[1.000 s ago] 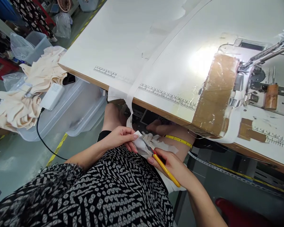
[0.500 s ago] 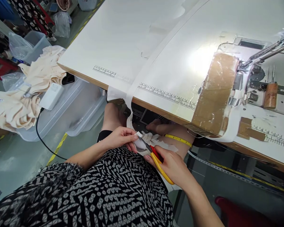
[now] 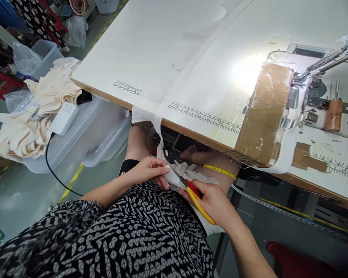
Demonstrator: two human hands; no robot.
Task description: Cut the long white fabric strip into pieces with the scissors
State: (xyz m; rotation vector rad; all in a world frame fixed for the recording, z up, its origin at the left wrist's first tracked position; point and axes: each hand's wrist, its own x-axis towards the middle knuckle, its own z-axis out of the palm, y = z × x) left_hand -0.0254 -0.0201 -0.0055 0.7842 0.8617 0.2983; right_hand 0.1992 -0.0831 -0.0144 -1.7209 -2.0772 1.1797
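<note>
My left hand (image 3: 147, 172) pinches the end of a white fabric strip (image 3: 174, 178) over my lap, below the table edge. My right hand (image 3: 214, 200) is closed round yellow thread snips (image 3: 195, 197), whose metal blades touch the white strip right beside my left fingertips. The strip runs up from my lap over the table edge (image 3: 159, 129) and across the white tabletop. A yellow measuring tape (image 3: 219, 170) lies across my knee just behind the hands.
A sewing machine (image 3: 316, 96) with taped brown cardboard (image 3: 263, 112) stands at the right of the table. Printed rulers mark the table's front edge (image 3: 203, 116). Left on the floor are clear plastic bins (image 3: 87, 127) with cream fabric pieces (image 3: 37, 112) and a white power adapter (image 3: 63, 118).
My right hand has shifted a little left and closer to my left hand, bringing the snips' blades onto the white strip. My left hand stays pinched in place.
</note>
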